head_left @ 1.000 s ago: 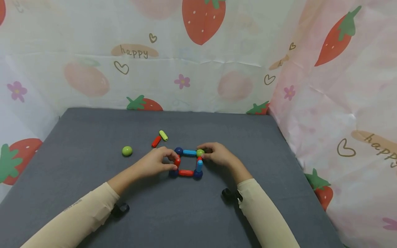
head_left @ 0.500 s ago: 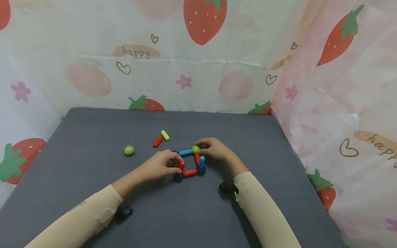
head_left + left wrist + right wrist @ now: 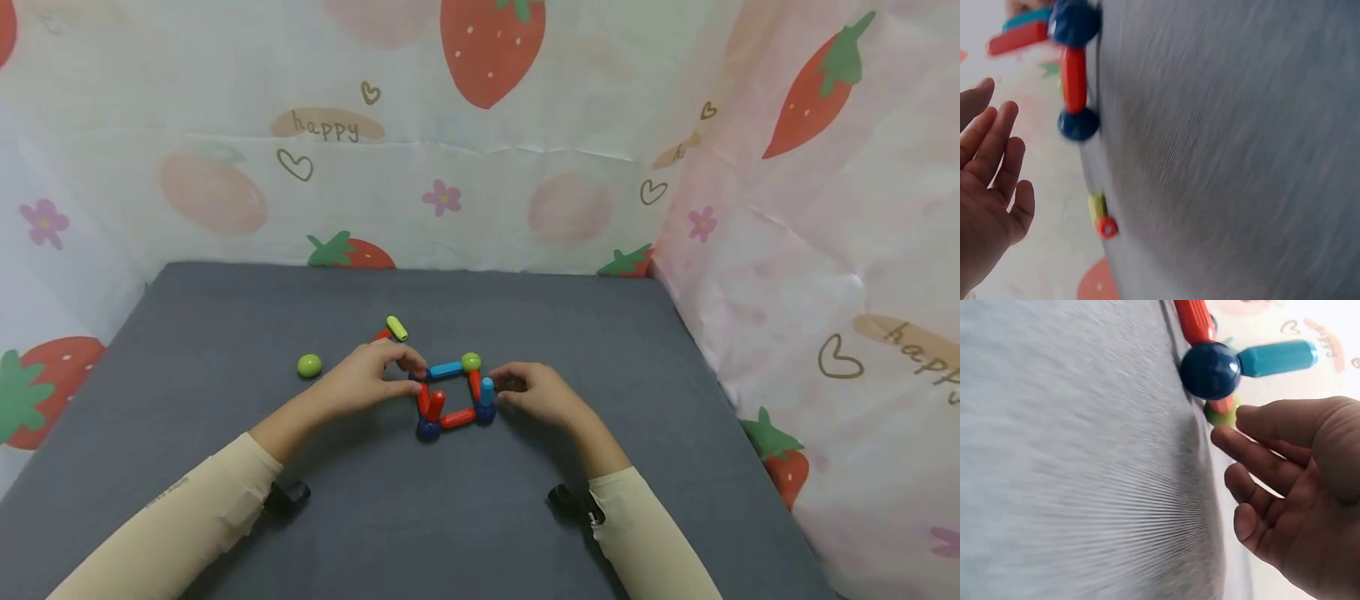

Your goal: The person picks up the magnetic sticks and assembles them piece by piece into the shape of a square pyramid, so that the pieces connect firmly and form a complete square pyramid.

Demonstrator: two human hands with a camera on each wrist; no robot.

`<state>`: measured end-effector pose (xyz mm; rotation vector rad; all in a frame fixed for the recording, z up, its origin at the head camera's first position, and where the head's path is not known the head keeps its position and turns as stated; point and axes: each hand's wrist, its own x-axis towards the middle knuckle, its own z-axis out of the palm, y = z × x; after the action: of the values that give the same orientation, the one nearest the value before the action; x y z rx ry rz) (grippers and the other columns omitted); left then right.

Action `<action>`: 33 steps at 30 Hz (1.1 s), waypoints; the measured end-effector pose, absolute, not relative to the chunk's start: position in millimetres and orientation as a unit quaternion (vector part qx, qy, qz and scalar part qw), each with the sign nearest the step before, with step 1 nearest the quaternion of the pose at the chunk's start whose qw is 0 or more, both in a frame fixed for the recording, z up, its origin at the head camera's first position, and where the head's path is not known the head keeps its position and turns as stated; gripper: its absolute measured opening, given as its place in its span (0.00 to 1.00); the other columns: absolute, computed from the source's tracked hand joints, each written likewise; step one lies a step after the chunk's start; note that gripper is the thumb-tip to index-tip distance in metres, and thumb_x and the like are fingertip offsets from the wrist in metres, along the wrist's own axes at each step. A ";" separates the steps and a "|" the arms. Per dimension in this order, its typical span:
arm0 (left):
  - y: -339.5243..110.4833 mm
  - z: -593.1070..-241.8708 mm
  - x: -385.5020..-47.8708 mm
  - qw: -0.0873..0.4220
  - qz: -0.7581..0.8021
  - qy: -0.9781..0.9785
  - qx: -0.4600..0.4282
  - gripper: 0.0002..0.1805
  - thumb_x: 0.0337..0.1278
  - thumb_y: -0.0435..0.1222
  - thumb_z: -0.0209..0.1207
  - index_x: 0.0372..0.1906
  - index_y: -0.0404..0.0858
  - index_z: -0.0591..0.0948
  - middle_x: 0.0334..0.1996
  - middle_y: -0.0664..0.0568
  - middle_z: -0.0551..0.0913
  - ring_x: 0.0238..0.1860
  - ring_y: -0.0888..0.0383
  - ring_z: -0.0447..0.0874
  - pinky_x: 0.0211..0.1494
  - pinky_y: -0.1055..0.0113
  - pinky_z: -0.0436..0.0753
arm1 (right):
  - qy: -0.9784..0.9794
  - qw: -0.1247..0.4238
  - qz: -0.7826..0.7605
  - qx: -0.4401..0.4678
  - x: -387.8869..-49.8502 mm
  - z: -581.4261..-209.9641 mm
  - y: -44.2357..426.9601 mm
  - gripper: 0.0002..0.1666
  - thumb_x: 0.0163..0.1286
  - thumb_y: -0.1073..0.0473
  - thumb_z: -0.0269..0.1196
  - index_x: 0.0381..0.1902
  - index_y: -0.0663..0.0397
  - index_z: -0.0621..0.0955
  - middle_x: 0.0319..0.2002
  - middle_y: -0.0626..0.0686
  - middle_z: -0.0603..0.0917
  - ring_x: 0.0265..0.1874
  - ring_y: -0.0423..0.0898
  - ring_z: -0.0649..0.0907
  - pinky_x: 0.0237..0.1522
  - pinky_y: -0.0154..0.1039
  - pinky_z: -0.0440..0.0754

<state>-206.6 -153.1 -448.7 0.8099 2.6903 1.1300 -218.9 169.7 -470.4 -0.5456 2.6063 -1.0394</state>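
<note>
A square of magnetic rods and balls [image 3: 459, 418] lies on the grey cloth. Dark blue balls [image 3: 1210, 370] form three corners, the far left one mostly behind fingers; a green ball [image 3: 471, 362] is the far right corner. A red rod [image 3: 436, 405] stands up from the near left ball, and a blue rod [image 3: 487, 391] from the near right one. My left hand [image 3: 371, 375] is beside the far left corner, its fingers apart and holding nothing in the left wrist view. Just right of the blue rod, my right hand [image 3: 543, 396] has loosely bent fingers with nothing between them.
Left of the hands lies a loose green ball [image 3: 309, 366]. A yellow-green rod [image 3: 397, 328] and a partly hidden red rod [image 3: 383, 334] lie behind my left hand. A strawberry-print curtain [image 3: 480, 192] borders the table's back and sides.
My left hand has let go of the upright red rod and moved back toward the far left corner. My right hand has left the green ball and come nearer, beside the blue rod.
</note>
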 end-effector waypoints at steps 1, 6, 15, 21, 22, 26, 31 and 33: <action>-156.3 -446.1 -210.0 0.050 0.369 0.891 0.260 0.16 0.62 0.43 0.70 0.53 0.45 0.85 0.45 0.60 0.86 0.53 0.51 0.80 0.56 0.49 0.78 | 0.901 0.144 -0.364 -0.189 -215.8 -471.1 170.4 0.20 0.71 0.57 0.68 0.60 0.45 0.84 0.52 0.45 0.86 0.43 0.42 0.82 0.46 0.41 0.80; -172.4 -439.8 -229.7 0.024 0.360 0.908 0.214 0.14 0.65 0.42 0.68 0.52 0.43 0.85 0.46 0.55 0.86 0.54 0.48 0.77 0.57 0.50 0.75 | 0.890 0.159 -0.387 -0.182 -204.9 -475.8 170.9 0.25 0.66 0.60 0.72 0.61 0.49 0.82 0.53 0.49 0.85 0.40 0.44 0.80 0.41 0.41 0.80; -186.2 -451.3 -256.4 0.001 0.344 0.930 0.131 0.19 0.67 0.41 0.66 0.59 0.38 0.83 0.54 0.46 0.84 0.59 0.45 0.74 0.61 0.44 0.74 | 0.900 0.120 -0.397 -0.133 -192.8 -483.6 158.9 0.33 0.57 0.50 0.80 0.60 0.48 0.82 0.48 0.46 0.85 0.37 0.43 0.79 0.35 0.39 0.79; -193.4 -466.5 -269.1 0.003 0.330 0.937 0.110 0.21 0.67 0.42 0.66 0.61 0.38 0.81 0.57 0.43 0.84 0.59 0.43 0.76 0.62 0.44 0.75 | 0.908 0.083 -0.392 -0.121 -189.8 -488.1 151.5 0.31 0.55 0.49 0.81 0.55 0.49 0.84 0.45 0.47 0.86 0.36 0.43 0.79 0.37 0.38 0.78; -194.6 -468.4 -270.5 0.011 0.328 0.939 0.105 0.22 0.67 0.43 0.66 0.61 0.38 0.81 0.58 0.43 0.84 0.59 0.43 0.76 0.62 0.43 0.75 | 0.909 0.079 -0.392 -0.122 -189.3 -488.5 151.0 0.30 0.55 0.49 0.80 0.54 0.49 0.84 0.44 0.47 0.86 0.37 0.43 0.79 0.38 0.39 0.78; -197.0 -472.4 -275.1 0.044 0.316 0.944 0.088 0.26 0.64 0.45 0.68 0.62 0.37 0.80 0.59 0.41 0.83 0.60 0.42 0.75 0.64 0.43 0.72 | 0.908 0.075 -0.396 -0.115 -189.0 -490.5 150.3 0.27 0.57 0.50 0.79 0.53 0.50 0.84 0.45 0.48 0.87 0.39 0.43 0.81 0.41 0.40 0.80; -195.3 -473.8 -279.5 0.071 0.297 0.950 0.073 0.30 0.61 0.48 0.71 0.62 0.36 0.79 0.57 0.42 0.84 0.60 0.43 0.76 0.67 0.42 0.69 | 0.907 0.080 -0.399 -0.111 -191.6 -491.0 151.7 0.27 0.58 0.51 0.79 0.54 0.50 0.85 0.47 0.48 0.88 0.42 0.43 0.83 0.45 0.43 0.82; -194.7 -474.0 -280.4 0.077 0.292 0.951 0.067 0.30 0.59 0.49 0.71 0.61 0.37 0.80 0.55 0.43 0.84 0.58 0.44 0.77 0.67 0.42 0.68 | 0.906 0.083 -0.398 -0.116 -193.3 -491.0 153.0 0.27 0.59 0.51 0.78 0.55 0.50 0.85 0.47 0.48 0.88 0.44 0.43 0.83 0.48 0.44 0.82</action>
<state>-280.4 -194.7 -474.0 0.1996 2.8490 0.8760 -193.3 153.0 -491.0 -0.3473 2.7065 -1.1875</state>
